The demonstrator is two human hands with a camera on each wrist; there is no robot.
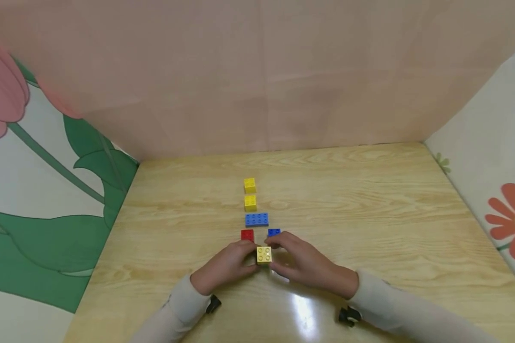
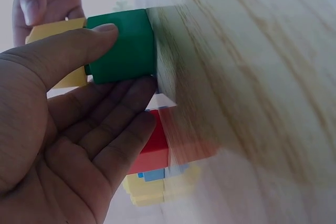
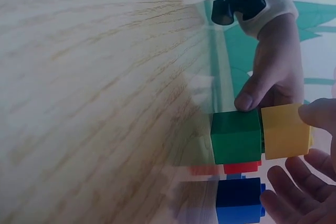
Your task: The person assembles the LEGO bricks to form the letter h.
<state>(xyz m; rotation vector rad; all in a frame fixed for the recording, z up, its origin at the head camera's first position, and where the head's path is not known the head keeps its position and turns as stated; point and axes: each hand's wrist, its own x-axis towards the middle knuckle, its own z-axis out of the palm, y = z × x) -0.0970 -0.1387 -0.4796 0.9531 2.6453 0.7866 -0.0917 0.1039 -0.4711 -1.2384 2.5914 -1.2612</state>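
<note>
My left hand (image 1: 229,265) pinches a green toy building brick (image 2: 123,45) that stands on the table, thumb on one side and fingers on the other. On top of it sits a yellow brick (image 1: 263,255), with a narrow gap showing between the two. My right hand (image 1: 306,261) holds the yellow brick at its edge between thumb and fingers. In the head view the yellow brick hides the green one. Just beyond my hands are a red brick (image 1: 247,235) on the left and a small blue brick (image 3: 239,200) on the right, partly covered by my right fingers.
Farther back, a longer blue brick (image 1: 256,219) and two yellow bricks, a nearer one (image 1: 250,203) and a farther one (image 1: 249,185), stand in a line. The wooden table (image 1: 369,205) meets a pinkish wall (image 1: 262,95) behind and flower-patterned panels at both sides.
</note>
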